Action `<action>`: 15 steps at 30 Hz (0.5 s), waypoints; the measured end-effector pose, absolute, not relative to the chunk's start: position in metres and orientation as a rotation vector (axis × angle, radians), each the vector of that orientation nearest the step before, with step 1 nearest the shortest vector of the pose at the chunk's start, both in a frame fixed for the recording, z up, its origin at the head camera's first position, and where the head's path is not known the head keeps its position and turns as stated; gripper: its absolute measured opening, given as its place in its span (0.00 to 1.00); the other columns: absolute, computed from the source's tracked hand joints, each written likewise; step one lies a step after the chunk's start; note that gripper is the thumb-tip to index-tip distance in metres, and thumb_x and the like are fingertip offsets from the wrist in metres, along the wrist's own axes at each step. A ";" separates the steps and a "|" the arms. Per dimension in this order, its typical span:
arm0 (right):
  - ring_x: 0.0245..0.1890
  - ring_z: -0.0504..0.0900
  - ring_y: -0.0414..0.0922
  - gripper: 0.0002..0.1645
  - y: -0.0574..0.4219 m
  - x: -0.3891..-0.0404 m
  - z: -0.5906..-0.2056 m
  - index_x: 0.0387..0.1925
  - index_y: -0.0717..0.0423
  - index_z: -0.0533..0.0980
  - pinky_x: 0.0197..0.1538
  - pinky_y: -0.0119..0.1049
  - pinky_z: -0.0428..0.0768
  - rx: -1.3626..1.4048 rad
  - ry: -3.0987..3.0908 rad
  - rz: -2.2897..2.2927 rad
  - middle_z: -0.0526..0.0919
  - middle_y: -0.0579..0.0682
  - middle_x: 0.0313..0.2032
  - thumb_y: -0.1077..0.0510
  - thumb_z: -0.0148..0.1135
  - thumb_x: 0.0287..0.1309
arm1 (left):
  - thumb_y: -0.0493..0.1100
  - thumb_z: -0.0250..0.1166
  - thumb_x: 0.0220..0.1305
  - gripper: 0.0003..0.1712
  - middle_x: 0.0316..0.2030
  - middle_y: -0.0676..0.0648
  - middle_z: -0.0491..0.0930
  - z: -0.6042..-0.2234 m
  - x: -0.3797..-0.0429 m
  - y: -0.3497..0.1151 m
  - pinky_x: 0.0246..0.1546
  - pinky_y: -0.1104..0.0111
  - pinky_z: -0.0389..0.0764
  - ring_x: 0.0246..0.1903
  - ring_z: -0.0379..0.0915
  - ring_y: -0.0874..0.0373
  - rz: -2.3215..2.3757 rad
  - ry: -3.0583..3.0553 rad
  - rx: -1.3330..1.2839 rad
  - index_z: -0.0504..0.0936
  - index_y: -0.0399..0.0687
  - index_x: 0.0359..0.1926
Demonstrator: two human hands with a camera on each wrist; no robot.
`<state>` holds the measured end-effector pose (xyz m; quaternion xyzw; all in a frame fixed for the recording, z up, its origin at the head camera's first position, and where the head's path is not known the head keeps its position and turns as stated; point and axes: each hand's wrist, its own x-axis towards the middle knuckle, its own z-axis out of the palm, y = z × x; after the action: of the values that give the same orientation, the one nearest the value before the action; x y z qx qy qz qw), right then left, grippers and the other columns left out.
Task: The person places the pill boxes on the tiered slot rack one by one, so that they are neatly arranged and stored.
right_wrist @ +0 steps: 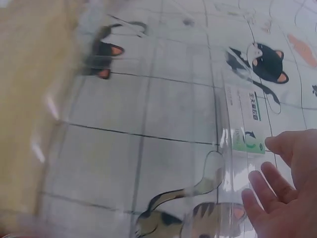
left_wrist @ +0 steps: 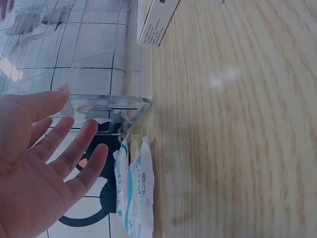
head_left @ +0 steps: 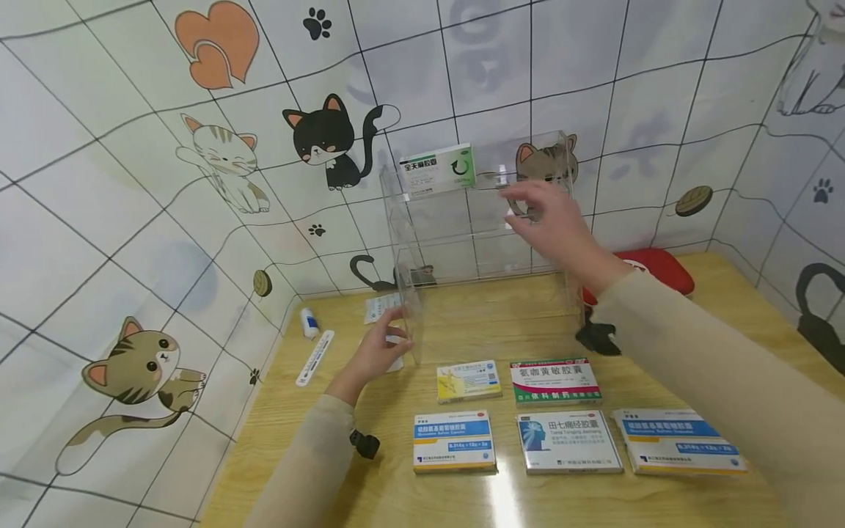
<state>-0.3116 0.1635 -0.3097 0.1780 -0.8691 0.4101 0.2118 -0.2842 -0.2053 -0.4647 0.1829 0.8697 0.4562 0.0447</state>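
A clear acrylic rack (head_left: 488,282) with shelves stands against the wall. On its top shelf, at the left end, a white-and-green medicine box (head_left: 438,170) stands upright. My right hand (head_left: 551,220) hovers in front of that shelf, right of the box, with thumb and fingers apart and nothing between them. In the right wrist view the thumb points toward the green end of the box (right_wrist: 246,119). My left hand (head_left: 378,352) is at the front edge of the rack's left side panel (left_wrist: 109,99), fingers loosely extended; whether it touches the panel is hard to tell.
Before the rack lie a yellow-white box (head_left: 469,381), a green-red box (head_left: 556,381), a white-blue box (head_left: 569,442) and two blue-white boxes (head_left: 454,441). Left are sachets (left_wrist: 141,191), a small bottle (head_left: 309,323) and a white strip (head_left: 315,358). A red case (head_left: 660,271) sits right.
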 end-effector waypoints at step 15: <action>0.47 0.71 0.19 0.20 0.300 -0.169 -0.425 0.52 0.46 0.84 0.48 0.07 0.69 0.351 -2.664 0.932 0.86 0.50 0.51 0.60 0.77 0.58 | 0.33 0.66 0.70 0.40 0.74 0.34 0.63 -0.463 -0.287 -0.206 0.64 0.45 0.78 0.67 0.70 0.38 1.318 2.687 0.587 0.58 0.39 0.77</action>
<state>-0.1692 0.3001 -0.4253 0.1219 -0.9264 0.3241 0.1482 -0.2872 -0.2060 -0.4633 0.1922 0.8800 0.4319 0.0460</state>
